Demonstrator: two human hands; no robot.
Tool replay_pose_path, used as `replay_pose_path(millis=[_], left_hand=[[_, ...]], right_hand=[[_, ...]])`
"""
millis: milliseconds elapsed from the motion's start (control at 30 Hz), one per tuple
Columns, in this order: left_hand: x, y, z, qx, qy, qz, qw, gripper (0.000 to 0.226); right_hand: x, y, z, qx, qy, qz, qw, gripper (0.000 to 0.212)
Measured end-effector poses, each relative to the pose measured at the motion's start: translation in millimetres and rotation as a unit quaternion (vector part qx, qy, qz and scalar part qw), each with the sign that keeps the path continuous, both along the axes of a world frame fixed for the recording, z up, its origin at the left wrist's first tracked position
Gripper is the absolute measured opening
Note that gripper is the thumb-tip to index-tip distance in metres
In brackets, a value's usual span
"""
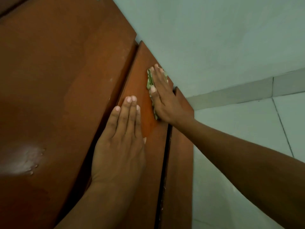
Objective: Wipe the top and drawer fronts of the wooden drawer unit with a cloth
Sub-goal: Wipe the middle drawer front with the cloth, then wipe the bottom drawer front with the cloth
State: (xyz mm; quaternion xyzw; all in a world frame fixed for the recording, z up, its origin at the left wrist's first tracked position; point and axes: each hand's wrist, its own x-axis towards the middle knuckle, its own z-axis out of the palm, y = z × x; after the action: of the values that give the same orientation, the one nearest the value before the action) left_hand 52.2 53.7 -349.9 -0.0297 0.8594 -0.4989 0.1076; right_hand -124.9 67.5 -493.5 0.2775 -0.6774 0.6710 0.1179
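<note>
The reddish-brown wooden drawer unit fills the left half of the view, its flat top [57,80] seen from above. Below the top's edge runs a drawer front [140,76], and a second drawer front [181,154] lies beyond a dark gap. My right hand [163,96] presses a folded greenish cloth [149,80] flat against the far end of the upper drawer front; only the cloth's edge shows beside the fingers. My left hand [122,146] lies flat on the same drawer front, nearer to me, fingers together and holding nothing.
A pale green wall [214,38] stands behind the unit, with a skirting strip [239,91] along its foot. Pale floor tiles [239,138] lie to the right of the unit. A glare patch [21,159] shines on the top's near left part.
</note>
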Motion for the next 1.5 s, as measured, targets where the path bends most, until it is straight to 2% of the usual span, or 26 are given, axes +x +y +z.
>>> replay_pose_path(millis=[133,233,300,333,367,433,500,567,667,767,900,1067,1167,1300,1400,1500], left_hand=[[-0.1,1.7,-0.2,-0.008,-0.013,0.0,1.0,0.071],[0.9,2.4,0.0,-0.012,-0.019,-0.001,1.0,0.07],[1.1,0.5,-1.4,-0.015,-0.02,-0.01,1.0,0.07],[1.3,-0.7,-2.0,-0.014,-0.018,-0.014,1.0,0.069],[1.5,-1.6,-2.5,-0.011,-0.013,-0.018,1.0,0.069],[2.1,-4.1,-4.5,-0.001,0.0,-0.031,1.0,0.069],[4.1,-5.5,-6.4,0.014,0.009,-0.04,0.999,0.069],[10.0,-4.8,-11.4,0.033,0.014,-0.043,0.998,0.068],[32.4,2.1,-30.0,0.068,0.012,-0.018,0.997,0.068],[72.1,6.8,-64.2,0.143,0.018,0.022,0.989,0.07],[130.4,11.7,-109.4,0.254,0.046,0.031,0.966,0.077],[182.4,24.9,-141.8,0.296,0.07,0.068,0.95,0.08],[196.5,31.0,-151.2,0.312,0.093,0.099,0.94,0.081],[201.2,40.6,-157.2,0.351,0.112,0.112,0.923,0.082],[204.4,49.9,-163.8,0.383,0.127,0.13,0.906,0.082],[204.0,52.4,-167.5,0.408,0.156,0.136,0.889,0.083]], right_hand=[[-9.8,2.5,-17.3,0.007,-0.137,-0.034,0.99,0.051],[-1.4,7.2,-23.2,-0.004,-0.229,-0.12,0.966,0.035],[-1.9,10.9,-21.9,-0.053,-0.302,-0.147,0.94,0.027],[-3.7,14.8,-21.8,-0.104,-0.357,-0.145,0.917,0.025],[-4.8,20.4,-22.9,-0.181,-0.426,-0.13,0.877,0.024],[0.4,38.6,-24.1,-0.371,-0.556,-0.052,0.742,0.02],[13.7,61.0,-28.8,-0.483,-0.618,0.035,0.619,0.02],[26.2,80.9,-36.2,-0.527,-0.633,0.108,0.557,0.03],[44.5,99.1,-42.6,-0.543,-0.632,0.22,0.507,0.027],[70.1,111.1,-30.4,-0.487,-0.639,0.269,0.531,0.028],[111.4,117.8,-15.0,-0.423,-0.659,0.252,0.569,0.034],[153.2,114.0,-28.7,-0.304,-0.686,0.21,0.627,0.036],[167.3,115.4,-32.8,-0.262,-0.665,0.207,0.668,0.031],[173.3,105.5,-27.4,-0.187,-0.555,0.177,0.791,0.038],[168.7,98.0,-2.0,-0.108,-0.387,0.089,0.911,0.039],[174.0,84.5,31.1,-0.057,-0.226,0.116,0.965,0.039]])
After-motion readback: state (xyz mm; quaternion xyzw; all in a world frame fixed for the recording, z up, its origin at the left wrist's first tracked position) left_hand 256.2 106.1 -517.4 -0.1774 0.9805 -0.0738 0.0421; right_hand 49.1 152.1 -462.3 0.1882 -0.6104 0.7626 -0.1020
